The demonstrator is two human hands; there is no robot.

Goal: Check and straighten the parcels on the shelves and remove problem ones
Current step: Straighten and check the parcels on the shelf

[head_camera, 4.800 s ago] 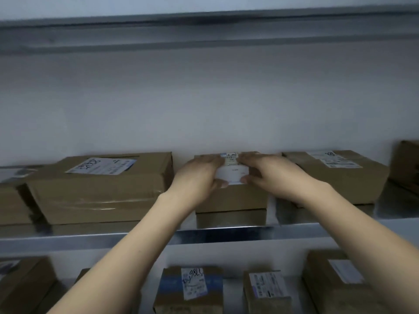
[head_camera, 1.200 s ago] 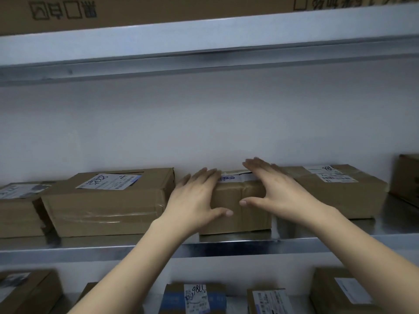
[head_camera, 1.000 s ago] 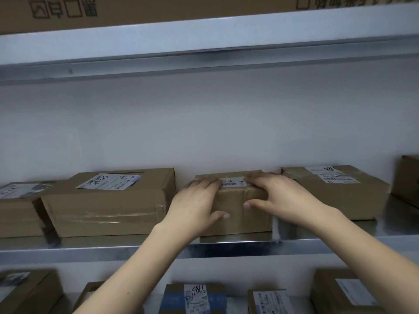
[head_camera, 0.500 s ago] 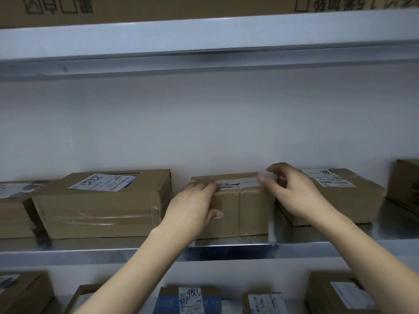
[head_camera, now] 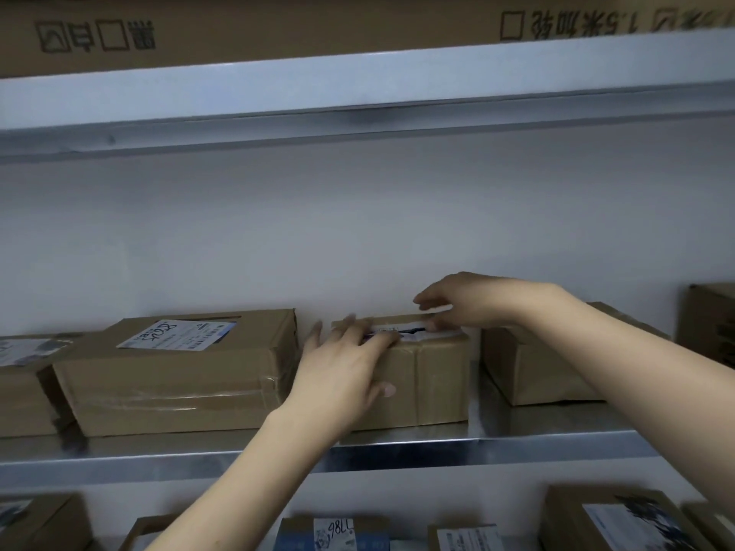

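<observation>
The left hand [head_camera: 342,375] covers the left front corner of the middle parcel [head_camera: 429,383] and the left end of its label [head_camera: 401,332]. The fingertips of the right hand [head_camera: 469,300] are blurred; whether they touch the label cannot be told. The right forearm hides most of the right parcel's [head_camera: 529,371] top. The label's print is too smeared to read. Picture edges cut the leftmost parcel [head_camera: 20,383], the rightmost box [head_camera: 712,324], the top carton [head_camera: 278,29] and the lower-shelf parcels [head_camera: 334,532].
</observation>
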